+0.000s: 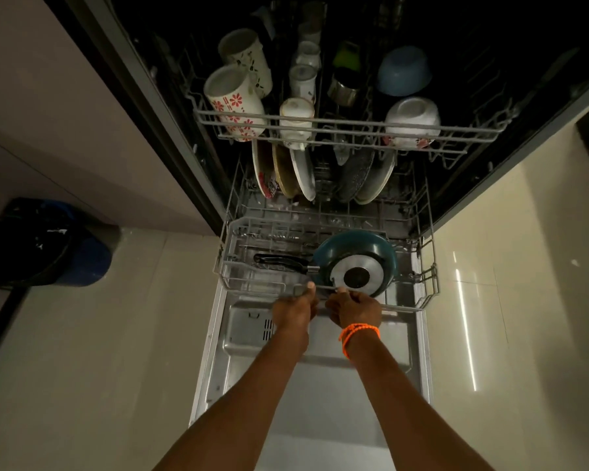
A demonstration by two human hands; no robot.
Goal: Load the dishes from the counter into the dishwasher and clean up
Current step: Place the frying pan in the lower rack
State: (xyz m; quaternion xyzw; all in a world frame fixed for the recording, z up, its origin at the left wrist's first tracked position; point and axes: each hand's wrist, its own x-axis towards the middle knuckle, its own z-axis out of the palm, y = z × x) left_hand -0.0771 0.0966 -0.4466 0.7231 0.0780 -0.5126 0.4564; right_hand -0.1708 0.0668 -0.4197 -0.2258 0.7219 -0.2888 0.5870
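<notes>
The lower rack (323,287) is pulled out over the open dishwasher door (320,351), and both hands grip its front rail: the left hand (295,309) with fingers curled over the wire and thumb on top, the right hand (352,309), with an orange bracelet (357,333) at its wrist, curled on the rail just beside it. Inside the rack, right behind the hands, a teal pan (354,263) lies bottom-up, its black handle (279,261) pointing left. Further back in the rack stand plates (301,175); above them the upper rack (347,127) carries mugs (233,96) and bowls (412,120). A dark bin (45,243) sits on the floor well left of the rack. The step looks like sliding the rack: push evenly with both hands, straight along the runners and slowly, so the pan does not shift and the plates do not knock together
</notes>
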